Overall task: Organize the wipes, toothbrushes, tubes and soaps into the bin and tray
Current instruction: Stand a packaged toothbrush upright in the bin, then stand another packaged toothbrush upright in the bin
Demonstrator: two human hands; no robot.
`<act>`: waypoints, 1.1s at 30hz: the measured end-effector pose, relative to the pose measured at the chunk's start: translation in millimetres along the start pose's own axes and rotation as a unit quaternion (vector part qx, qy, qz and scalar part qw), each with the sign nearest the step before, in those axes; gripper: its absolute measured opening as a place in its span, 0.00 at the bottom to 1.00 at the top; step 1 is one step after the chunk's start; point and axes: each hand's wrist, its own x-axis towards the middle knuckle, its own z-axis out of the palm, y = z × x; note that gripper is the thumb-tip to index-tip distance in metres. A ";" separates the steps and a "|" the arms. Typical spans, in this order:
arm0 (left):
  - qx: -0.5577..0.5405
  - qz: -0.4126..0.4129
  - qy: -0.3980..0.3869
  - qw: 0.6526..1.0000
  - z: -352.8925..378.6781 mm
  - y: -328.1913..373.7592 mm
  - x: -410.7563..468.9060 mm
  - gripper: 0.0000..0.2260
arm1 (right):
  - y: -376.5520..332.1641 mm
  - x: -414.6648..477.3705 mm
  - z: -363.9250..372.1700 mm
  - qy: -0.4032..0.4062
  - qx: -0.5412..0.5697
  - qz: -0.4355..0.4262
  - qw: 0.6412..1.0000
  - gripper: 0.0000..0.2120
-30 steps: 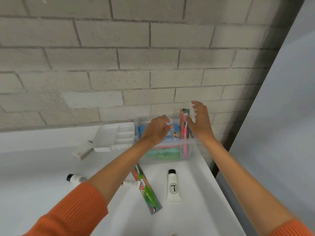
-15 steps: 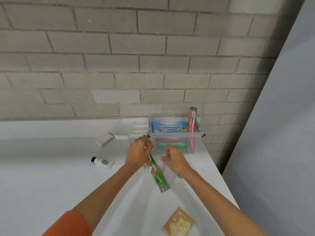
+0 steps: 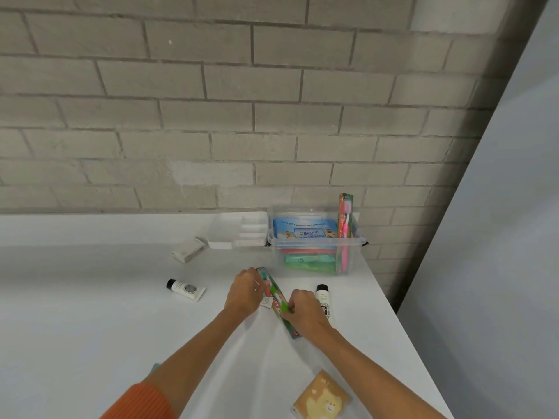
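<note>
Head view first shows our tan soap pack [image 3: 322, 399] lying closest on the white desk [image 3: 90, 328]. Next, our left hand [image 3: 245, 294] and right hand [image 3: 305, 309] both pinch the green toothbrush pack [image 3: 276, 300], fingers closed on it, likely so we can lift it flat. A tube [image 3: 325, 303] lies beside our right hand, another tube [image 3: 186, 289] farther left. Farther back, the clear bin [image 3: 314, 251] holds wipes [image 3: 304, 231] and a pink toothbrush [image 3: 345, 225] standing up. The white tray [image 3: 230, 234] sits just beside it, by the brick wall [image 3: 211, 116].
</note>
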 end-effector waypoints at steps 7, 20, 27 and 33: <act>-0.123 -0.136 0.022 0.983 1.6 5.8 6.4 0.20 | -16.0 -10.3 -17.8 0.018 0.025 -0.052 0.998 0.09; -0.340 -0.191 -0.092 0.916 -11.9 21.1 -18.1 0.08 | -30.3 -25.7 -75.5 -0.062 0.103 -0.066 0.991 0.11; -0.317 -0.016 -0.134 0.939 -19.4 63.7 -23.0 0.06 | -32.6 1.9 -129.1 0.067 0.153 -0.116 0.979 0.20; -0.261 0.123 -0.081 0.954 -31.7 104.4 -4.5 0.04 | -40.5 13.8 -170.8 0.163 0.159 -0.177 0.957 0.17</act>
